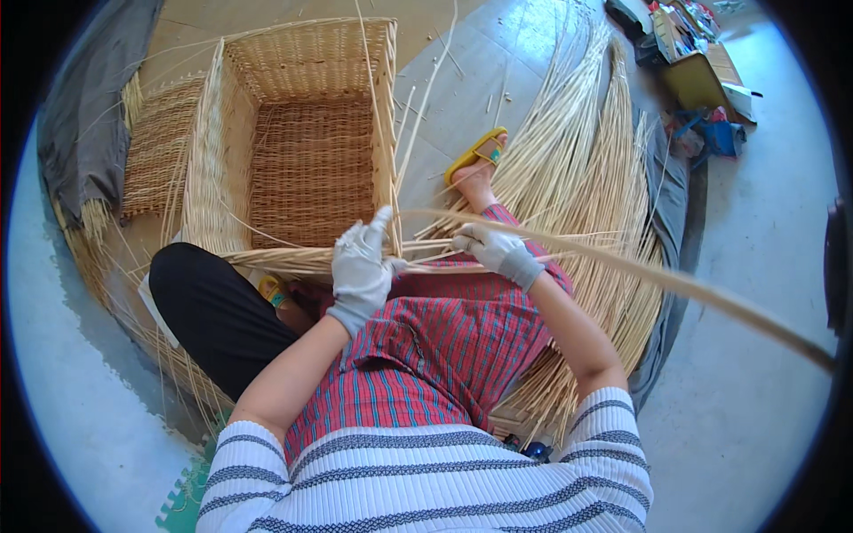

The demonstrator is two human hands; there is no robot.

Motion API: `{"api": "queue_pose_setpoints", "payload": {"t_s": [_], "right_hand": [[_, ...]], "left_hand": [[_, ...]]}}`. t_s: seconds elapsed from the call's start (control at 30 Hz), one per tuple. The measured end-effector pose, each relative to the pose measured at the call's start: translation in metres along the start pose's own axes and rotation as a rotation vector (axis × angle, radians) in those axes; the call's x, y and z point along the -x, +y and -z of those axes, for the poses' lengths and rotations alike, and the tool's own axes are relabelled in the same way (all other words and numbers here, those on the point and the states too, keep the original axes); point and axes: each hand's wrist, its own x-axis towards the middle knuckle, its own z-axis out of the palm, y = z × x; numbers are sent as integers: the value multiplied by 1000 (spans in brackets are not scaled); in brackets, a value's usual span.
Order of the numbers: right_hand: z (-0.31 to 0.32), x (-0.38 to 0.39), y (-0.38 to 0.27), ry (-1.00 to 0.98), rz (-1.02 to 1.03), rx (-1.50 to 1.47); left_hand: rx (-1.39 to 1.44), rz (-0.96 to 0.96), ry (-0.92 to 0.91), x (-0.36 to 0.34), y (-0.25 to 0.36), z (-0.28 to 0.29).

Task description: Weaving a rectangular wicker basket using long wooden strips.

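Observation:
A rectangular wicker basket (306,169) stands in front of me, its opening facing up and its near rim against my knees. My left hand (362,266), in a white work glove, is at the basket's near right corner, its index finger extended along the rim and the other fingers curled round the rim canes. My right hand (490,249), also gloved, is closed on several thin wicker rods (435,259) that run out from that corner. One long rod (675,282) passes above my right hand and reaches toward the far right of the view.
A big bundle of loose wicker rods (604,178) lies on dark cloth to my right. At the left, a woven panel (160,147) lies beside a grey cloth (84,115). A cluttered box (702,84) and a blue plastic stool (724,138) stand at the far right.

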Motion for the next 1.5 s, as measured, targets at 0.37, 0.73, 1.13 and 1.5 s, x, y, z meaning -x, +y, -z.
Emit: {"api": "queue_pose_setpoints", "payload": {"t_s": [0.37,0.73,1.13,1.5], "right_hand": [[-58,97,-57,187,3,347],[-12,-56,-55,385,734,404],[-22,-107,-72,353,974,358],[-14,-100,-84,289,995,299]], "left_hand": [[42,19,-19,19,-7,5],[-136,-89,-241,75,-11,39],[-202,-52,-384,75,-3,55],[-511,-94,-437,62,9,49]]}}
